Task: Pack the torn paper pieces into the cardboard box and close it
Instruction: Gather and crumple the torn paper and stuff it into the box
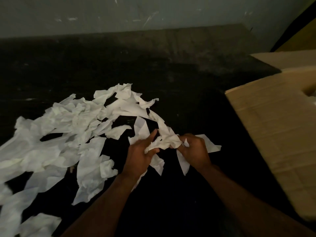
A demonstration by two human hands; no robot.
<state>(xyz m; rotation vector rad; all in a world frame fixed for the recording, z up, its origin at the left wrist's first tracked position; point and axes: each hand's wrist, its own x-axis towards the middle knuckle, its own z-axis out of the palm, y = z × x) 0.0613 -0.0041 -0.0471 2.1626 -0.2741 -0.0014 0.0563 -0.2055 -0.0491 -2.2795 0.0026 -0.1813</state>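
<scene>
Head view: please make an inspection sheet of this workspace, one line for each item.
Surface: dark surface, scuffed and dimly lit.
Job's things: torn paper pieces lie scattered across the left and middle; cardboard box stands at the right, flaps not closed, its inside hardly visible.
Clutter: nothing seen apart from the paper.
Hands: left hand and right hand both grip one crumpled bunch of paper, to the left of the box.
Cables: nothing seen.
Surroundings: pale wall with scratch marks behind the surface.
</scene>
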